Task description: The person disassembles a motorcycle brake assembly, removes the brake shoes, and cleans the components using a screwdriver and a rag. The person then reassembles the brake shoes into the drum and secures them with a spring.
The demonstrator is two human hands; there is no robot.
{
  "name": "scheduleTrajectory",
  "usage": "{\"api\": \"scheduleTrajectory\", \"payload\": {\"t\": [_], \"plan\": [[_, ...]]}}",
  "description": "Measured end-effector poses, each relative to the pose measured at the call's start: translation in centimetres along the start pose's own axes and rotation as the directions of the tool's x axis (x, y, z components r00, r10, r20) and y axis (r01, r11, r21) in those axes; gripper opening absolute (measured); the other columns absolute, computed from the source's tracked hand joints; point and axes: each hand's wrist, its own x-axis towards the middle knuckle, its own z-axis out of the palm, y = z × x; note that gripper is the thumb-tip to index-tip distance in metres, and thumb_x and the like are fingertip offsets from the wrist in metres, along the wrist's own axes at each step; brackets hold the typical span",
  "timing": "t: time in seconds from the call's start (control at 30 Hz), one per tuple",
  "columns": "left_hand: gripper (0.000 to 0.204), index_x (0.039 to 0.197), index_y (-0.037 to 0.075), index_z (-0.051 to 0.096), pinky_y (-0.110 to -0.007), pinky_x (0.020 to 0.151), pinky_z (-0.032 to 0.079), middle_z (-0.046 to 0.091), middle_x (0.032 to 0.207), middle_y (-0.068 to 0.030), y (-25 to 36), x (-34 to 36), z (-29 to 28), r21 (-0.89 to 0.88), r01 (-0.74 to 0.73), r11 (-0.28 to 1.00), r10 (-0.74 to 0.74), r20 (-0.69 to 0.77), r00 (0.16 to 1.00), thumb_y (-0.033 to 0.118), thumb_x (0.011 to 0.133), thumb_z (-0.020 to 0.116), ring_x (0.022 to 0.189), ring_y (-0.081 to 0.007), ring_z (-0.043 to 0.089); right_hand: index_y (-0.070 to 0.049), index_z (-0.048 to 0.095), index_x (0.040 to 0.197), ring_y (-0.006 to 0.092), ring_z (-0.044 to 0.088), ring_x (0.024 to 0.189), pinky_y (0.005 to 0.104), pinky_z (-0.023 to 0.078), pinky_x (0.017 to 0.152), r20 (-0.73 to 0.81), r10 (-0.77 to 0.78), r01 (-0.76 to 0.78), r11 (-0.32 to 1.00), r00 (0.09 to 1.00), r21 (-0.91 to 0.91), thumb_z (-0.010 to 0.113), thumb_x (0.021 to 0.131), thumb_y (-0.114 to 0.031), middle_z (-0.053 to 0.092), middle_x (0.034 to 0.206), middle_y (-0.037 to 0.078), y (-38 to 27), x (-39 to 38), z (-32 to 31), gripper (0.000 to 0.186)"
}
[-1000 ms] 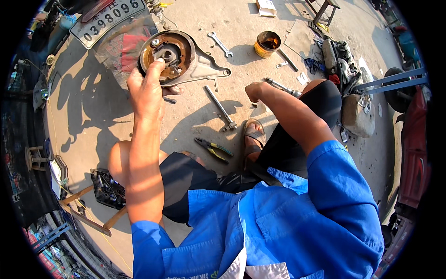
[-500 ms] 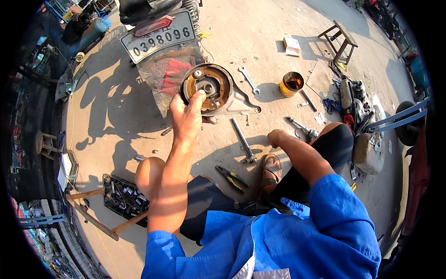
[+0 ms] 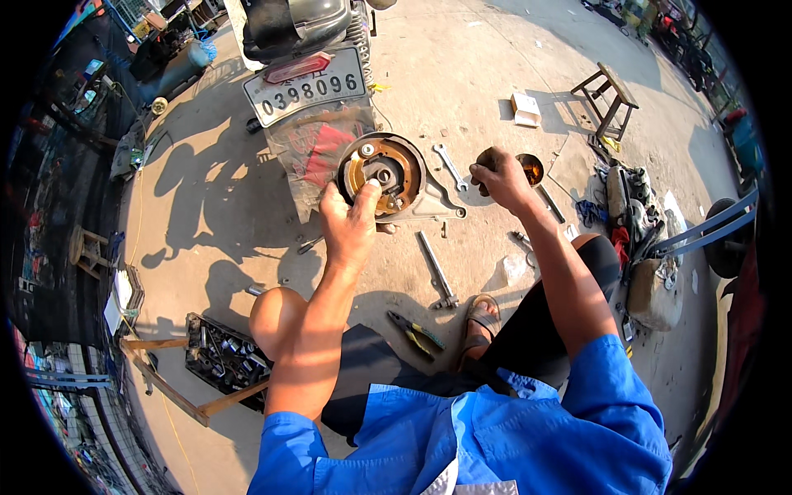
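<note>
My left hand [image 3: 350, 221] is closed on the rim of a round brake backing plate [image 3: 406, 172], thumb on its inner face near the hub hole. Curved rust-brown brake shoes line its inside, and a pale metal arm reaches out to the right. My right hand [image 3: 500, 176] hovers just left of a small can [image 3: 532, 168] with dark orange-brown contents, partly covering it. Its fingers are pinched together; whatever they hold is hidden. Between the plate and this hand, an open-end wrench [image 3: 450, 167] lies on the concrete.
Beyond the plate stands a motorbike's rear with a number plate [image 3: 305, 87] and mudflap [image 3: 322, 157]. A long-shafted tool [image 3: 435, 266] and pliers [image 3: 415, 333] lie near my sandalled foot. A socket box [image 3: 221, 356] is at left; a wooden stool [image 3: 610, 92] and white box [image 3: 525, 109] stand far right.
My right hand has risen from beside my right knee, forward to the can, its fingers now pinched. My left hand keeps its grip on the backing plate. The whole view has shifted slightly.
</note>
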Motion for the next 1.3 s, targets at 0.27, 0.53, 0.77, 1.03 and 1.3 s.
{"api": "scheduleTrajectory", "payload": {"t": [0.27, 0.53, 0.77, 1.03, 1.3], "plan": [[0.022, 0.115, -0.002, 0.058, -0.026, 0.049, 0.057, 0.068, 0.098, -0.0085, -1.5, 0.4, -0.4, 0.115, -0.126, 0.985, 0.124, 0.023, 0.992, 0.009, 0.095, 0.061, 0.069, -0.0119, 0.067, -0.002, 0.063, 0.11, 0.0116, 0.061, 0.072, 0.0277, 0.055, 0.068, 0.344, -0.13, -0.218, 0.559, 0.93, 0.8, 0.065, 0.1, -0.017, 0.07, 0.093, 0.007, -6.3, -5.7, -0.7, 0.018], [0.021, 0.115, -0.003, 0.06, -0.028, 0.083, 0.053, 0.068, 0.107, -0.0057, -1.7, 0.4, 0.0, 0.143, -0.2, 0.969, 0.195, 0.044, 0.98, 0.003, 0.096, 0.061, 0.092, -0.0108, 0.064, 0.0, 0.063, 0.113, 0.0128, 0.062, 0.074, 0.0297, 0.059, 0.069, 0.491, -0.252, -0.436, 0.244, 0.834, 0.866, 0.059, 0.1, -0.005, 0.07, 0.098, 0.011, -6.0, -6.3, 0.5, 0.015], [0.021, 0.115, -0.003, 0.061, -0.028, 0.084, 0.053, 0.069, 0.107, -0.0062, -1.6, 0.3, -0.4, 0.177, -0.162, 0.971, 0.158, 0.036, 0.987, 0.004, 0.095, 0.061, 0.093, -0.0108, 0.064, -0.001, 0.063, 0.116, 0.0128, 0.063, 0.075, 0.029, 0.059, 0.067, 0.464, -0.251, -0.404, 0.257, 0.85, 0.878, 0.06, 0.1, -0.005, 0.069, 0.098, 0.01, -6.1, -6.4, 0.6, 0.017], [0.021, 0.116, -0.003, 0.061, -0.028, 0.086, 0.052, 0.068, 0.109, -0.0063, -1.5, 0.2, -0.1, 0.12, -0.143, 0.982, 0.138, 0.048, 0.989, 0.004, 0.096, 0.061, 0.096, -0.0107, 0.064, -0.001, 0.063, 0.122, 0.0107, 0.06, 0.077, 0.0273, 0.058, 0.069, 0.364, -0.308, -0.189, 0.477, 0.879, 0.858, 0.068, 0.097, -0.011, 0.064, 0.094, 0.003, -7.4, -7.6, 0.3, 0.027], [0.022, 0.116, -0.003, 0.061, -0.027, 0.085, 0.052, 0.068, 0.109, -0.0059, -1.3, 0.0, 0.0, 0.115, -0.158, 0.981, 0.155, 0.038, 0.987, 0.004, 0.095, 0.062, 0.094, -0.01, 0.063, -0.002, 0.067, 0.107, 0.0103, 0.061, 0.078, 0.028, 0.057, 0.069, 0.306, -0.324, -0.039, 0.627, 0.895, 0.778, 0.077, 0.091, -0.013, 0.065, 0.088, 0.002, -7.6, -7.7, 0.6, 0.022]]}}
